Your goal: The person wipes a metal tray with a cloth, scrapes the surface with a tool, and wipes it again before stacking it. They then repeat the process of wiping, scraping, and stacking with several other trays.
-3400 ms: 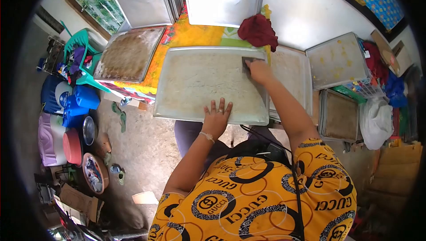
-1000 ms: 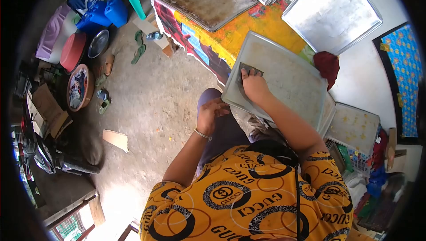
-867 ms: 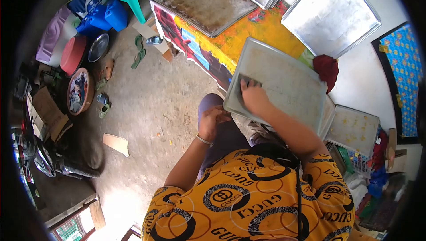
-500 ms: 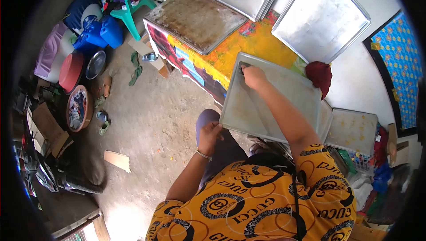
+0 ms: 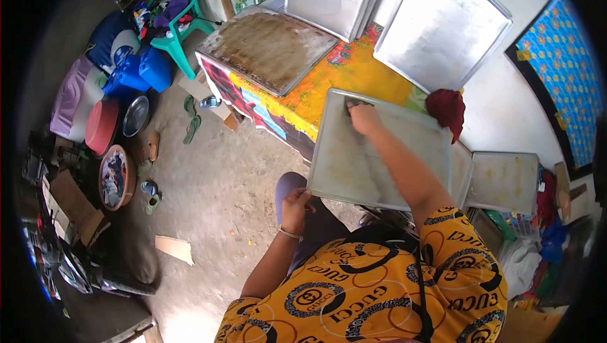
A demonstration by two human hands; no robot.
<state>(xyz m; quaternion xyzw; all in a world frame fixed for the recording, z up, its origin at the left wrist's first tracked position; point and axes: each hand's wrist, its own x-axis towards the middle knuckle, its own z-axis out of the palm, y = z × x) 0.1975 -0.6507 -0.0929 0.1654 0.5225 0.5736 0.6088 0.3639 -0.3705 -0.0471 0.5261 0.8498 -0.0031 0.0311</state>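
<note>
A grey metal baking tray (image 5: 404,153) with a raised rim lies in front of me, tilted slightly. My left hand (image 5: 296,209) pinches its near left corner between thumb and fingers. On the tray's inner surface, near the far left corner, my right hand (image 5: 365,119) presses down, closed over a small dark pad (image 5: 355,100) mostly hidden under the fingers. A dark red cloth (image 5: 446,109) is bunched beyond the tray's far right corner. On the table, a brown-stained baking tray (image 5: 265,46) lies flat.
A yellow patterned cloth covers the table (image 5: 354,68). Clean trays (image 5: 442,27) lean against the wall, and a spotted tray (image 5: 504,182) rests at right. To the left are a green chair (image 5: 183,39), blue jugs (image 5: 155,70), a basin of clothes (image 5: 130,178) and slippers (image 5: 192,129).
My right hand has slid slightly along the tray near its far edge, still on the dark pad. My left hand keeps its grip. The whole view has shifted a little.
</note>
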